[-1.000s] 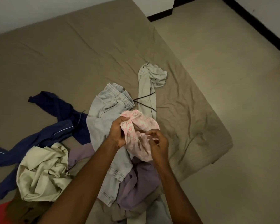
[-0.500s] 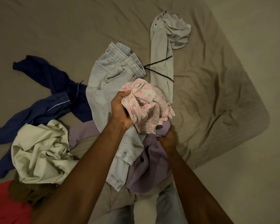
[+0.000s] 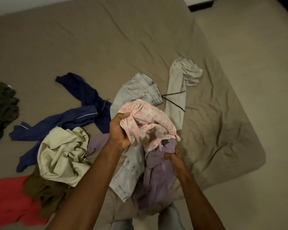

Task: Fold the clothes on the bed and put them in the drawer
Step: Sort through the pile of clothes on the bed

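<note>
The hands are both gripping cloth: the left hand [image 3: 119,130] is clenching a bunched edge of the pink floral garment [image 3: 148,123] and holding it up over the pile, while the right hand [image 3: 172,156] is curling its fingers into the lilac garment [image 3: 158,173] just below it. The bed [image 3: 106,47] is carrying everything else, all unfolded. The navy garment [image 3: 70,120] is sprawling to the left, the cream garment [image 3: 63,151] is lying crumpled in front of it, and the pale jeans [image 3: 136,90] are running under both held pieces. A grey garment [image 3: 176,90] with a black cord [image 3: 173,100] is lying just beyond, a dark garment [image 3: 2,110] is sitting at the far left, and a red one [image 3: 8,200] is lying at the near left corner. No drawer is showing.

The likely trouble is tangling. The pink piece's lower edge is touching the lilac one, so pulling on either may drag the other along. The jeans are overlapping the lilac cloth and could be dragged towards the bed's near edge. The cord could snag a lifted piece.
</note>
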`<state>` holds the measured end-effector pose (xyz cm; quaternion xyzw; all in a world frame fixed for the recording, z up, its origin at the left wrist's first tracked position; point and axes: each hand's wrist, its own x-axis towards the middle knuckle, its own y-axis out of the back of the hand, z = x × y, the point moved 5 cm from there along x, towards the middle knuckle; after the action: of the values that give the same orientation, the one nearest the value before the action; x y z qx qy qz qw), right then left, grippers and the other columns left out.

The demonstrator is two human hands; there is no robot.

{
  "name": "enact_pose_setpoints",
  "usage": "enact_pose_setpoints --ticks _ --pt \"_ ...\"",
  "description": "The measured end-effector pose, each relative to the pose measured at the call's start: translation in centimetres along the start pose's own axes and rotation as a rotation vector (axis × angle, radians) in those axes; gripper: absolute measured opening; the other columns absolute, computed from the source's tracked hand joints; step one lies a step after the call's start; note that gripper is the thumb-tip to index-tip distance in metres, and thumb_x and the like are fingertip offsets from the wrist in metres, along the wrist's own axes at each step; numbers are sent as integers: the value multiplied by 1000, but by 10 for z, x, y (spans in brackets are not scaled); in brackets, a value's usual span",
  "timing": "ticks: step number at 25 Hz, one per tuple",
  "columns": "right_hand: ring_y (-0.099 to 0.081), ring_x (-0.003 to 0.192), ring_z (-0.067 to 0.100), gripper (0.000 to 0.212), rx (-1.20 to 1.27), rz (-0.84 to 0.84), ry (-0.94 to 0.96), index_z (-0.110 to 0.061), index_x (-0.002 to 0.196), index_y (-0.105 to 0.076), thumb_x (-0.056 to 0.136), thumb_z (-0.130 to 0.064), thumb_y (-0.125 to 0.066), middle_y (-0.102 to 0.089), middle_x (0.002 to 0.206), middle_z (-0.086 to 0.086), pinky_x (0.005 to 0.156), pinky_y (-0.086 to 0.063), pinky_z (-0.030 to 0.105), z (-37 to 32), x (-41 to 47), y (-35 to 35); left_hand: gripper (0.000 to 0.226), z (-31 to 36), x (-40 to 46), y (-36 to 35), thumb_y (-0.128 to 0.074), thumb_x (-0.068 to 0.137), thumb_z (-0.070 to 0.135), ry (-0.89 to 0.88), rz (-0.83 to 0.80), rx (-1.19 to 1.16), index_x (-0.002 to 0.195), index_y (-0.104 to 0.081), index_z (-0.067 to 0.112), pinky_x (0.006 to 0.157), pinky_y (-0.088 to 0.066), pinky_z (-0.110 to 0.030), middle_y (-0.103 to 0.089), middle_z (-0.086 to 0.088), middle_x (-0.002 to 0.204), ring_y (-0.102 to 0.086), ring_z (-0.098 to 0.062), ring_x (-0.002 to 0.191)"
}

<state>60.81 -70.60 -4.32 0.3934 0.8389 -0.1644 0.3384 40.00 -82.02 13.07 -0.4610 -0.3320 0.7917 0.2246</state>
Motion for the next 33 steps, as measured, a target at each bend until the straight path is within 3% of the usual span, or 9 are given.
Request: enact_pose_setpoints --ticks 3,8,13,17,22,26,28,30,33 --pt "-72 102 38 69 -63 -34 39 -4 122 -67 54 -4 -73 -74 113 18 75 -62 43 -33 -38 -33 48 50 -53 -10 -43 88 21 -135 -41 -35 117 -76 2 86 -59 -52 -68 -25 126 -69 -40 111" --pt "-75 94 35 60 -107 -88 214 -7 117 -67 58 -3 -67 -76 102 17 67 -62 39 -95 -103 -109 47 141 -139 7 -48 85 22 -322 -75 -60 119 -75 4 85 -59 -50 -68 -22 126 -69 -39 111" --pt "-64 80 30 39 -103 -151 384 -18 87 -68 49 -12 -65 -68 85 14 68 -51 37 -146 -175 -201 76 231 -232 55 -64 78 23 -467 -132 -47 150 -46 6 107 -47 -58 -52 -23 148 -53 -43 132" --pt "-60 79 27 39 -121 -287 512 2 97 -64 59 -2 -56 -65 86 12 69 -49 39 -175 -228 -277 75 280 -290 103 -66 77 22 -509 -112 -28 148 -50 5 114 -39 -62 -48 -25 151 -47 -45 139" --pt "-72 91 34 63 -157 -482 495 3 129 -59 66 2 -55 -72 107 19 72 -61 39 -172 -261 -409 48 316 -341 170 -38 91 18 -583 -18 -83 114 -78 8 89 -60 -51 -70 -21 124 -70 -38 109" --pt "-70 87 28 66 -282 -567 437 0 132 -57 66 -6 -61 -69 105 16 71 -60 36 -136 -262 -492 68 319 -337 239 -55 83 25 -497 69 -109 147 -49 3 78 -58 -49 -64 -24 122 -68 -42 93" --pt "-68 104 35 72 -395 -565 397 -9 136 -56 65 -16 -68 -67 121 16 86 -60 48 -105 -249 -519 68 312 -322 278 -61 80 25 -433 167 -72 144 -52 4 83 -55 -48 -65 -23 121 -65 -40 97" --pt "-62 118 31 73 -550 -576 377 -18 141 -53 70 -23 -72 -62 134 7 101 -54 53 -74 -235 -535 42 305 -300 317 -65 88 27 -407 380 57 124 -66 6 88 -52 -44 -69 -16 114 -62 -36 104" --pt "-59 115 22 76 -851 -562 332 -22 148 -44 80 -14 -76 -60 128 1 98 -54 43 -38 -220 -540 39 294 -268 357 -66 94 45 -216 741 633 116 -69 13 92 -56 -44 -70 -9 108 -64 -29 98"
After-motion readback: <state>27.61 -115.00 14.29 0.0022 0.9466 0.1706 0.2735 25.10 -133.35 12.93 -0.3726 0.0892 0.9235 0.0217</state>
